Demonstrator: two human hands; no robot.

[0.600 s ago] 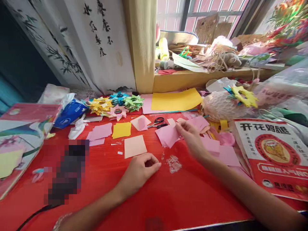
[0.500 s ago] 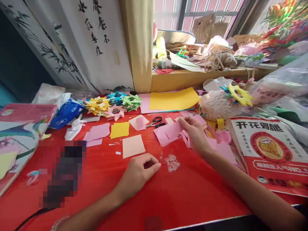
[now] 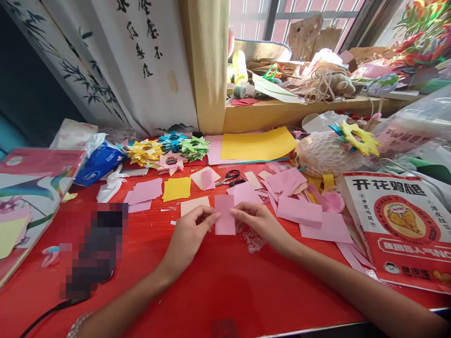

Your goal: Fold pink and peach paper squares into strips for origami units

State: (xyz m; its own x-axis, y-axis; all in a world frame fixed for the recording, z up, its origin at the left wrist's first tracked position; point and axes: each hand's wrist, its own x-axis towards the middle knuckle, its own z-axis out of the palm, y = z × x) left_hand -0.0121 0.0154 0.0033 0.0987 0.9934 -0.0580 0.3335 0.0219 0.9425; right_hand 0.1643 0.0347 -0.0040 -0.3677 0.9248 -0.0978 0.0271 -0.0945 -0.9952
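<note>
A small pink paper rectangle (image 3: 224, 216) is held upright above the red table (image 3: 197, 291). My left hand (image 3: 193, 230) pinches its left edge between thumb and fingers. On the opposite edge, my right hand (image 3: 259, 223) grips it the same way. Behind my left hand lies a peach paper square (image 3: 192, 205), partly covered. A pink sheet (image 3: 246, 191) rests just beyond my right hand, near black-handled scissors (image 3: 229, 178). Under the right hand is a small heap of clear scraps (image 3: 254, 241).
Loose pink papers (image 3: 299, 211) spread to the right, beside a red-and-white snack bag (image 3: 398, 225). Folded paper rings (image 3: 144, 152) and a yellow sheet (image 3: 259, 143) lie at the back. On the left are a blue tissue pack (image 3: 98, 164) and a pixelated dark object (image 3: 95, 253) with a cable.
My right hand has brought a pink paper piece from the pile toward me and left. My left hand, empty before, now grips its other edge.
</note>
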